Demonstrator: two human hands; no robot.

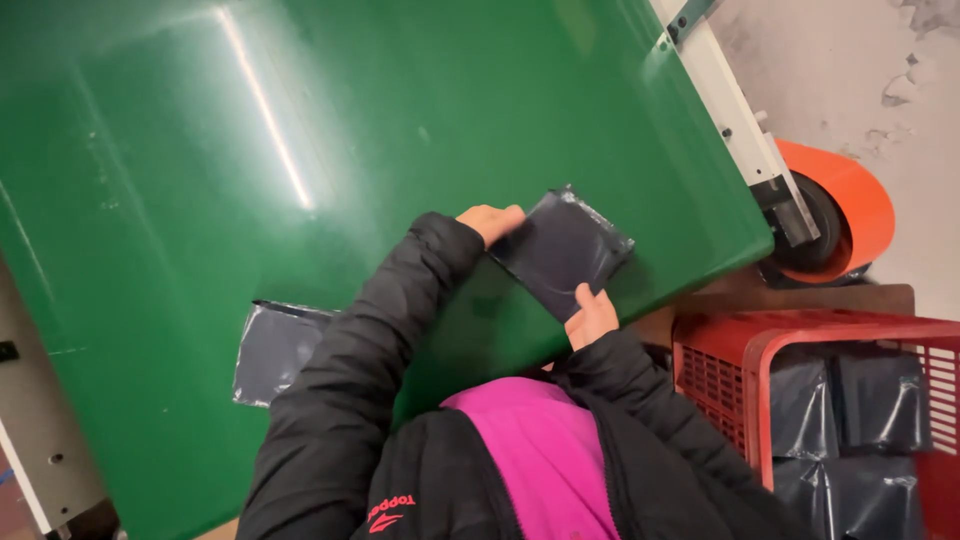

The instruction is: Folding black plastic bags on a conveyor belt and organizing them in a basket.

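Fingers of the left hand (488, 222) and right hand (590, 318) pinch opposite edges of a flat dark packet (562, 250), pressing it onto the green belt (200, 200), apparently to square it, while another packet (272, 350) lies nearby.

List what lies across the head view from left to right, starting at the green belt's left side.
Dark packet lying on the green belt → left hand → dark packet held in both hands → right hand → orange roller → red crate of dark packets.
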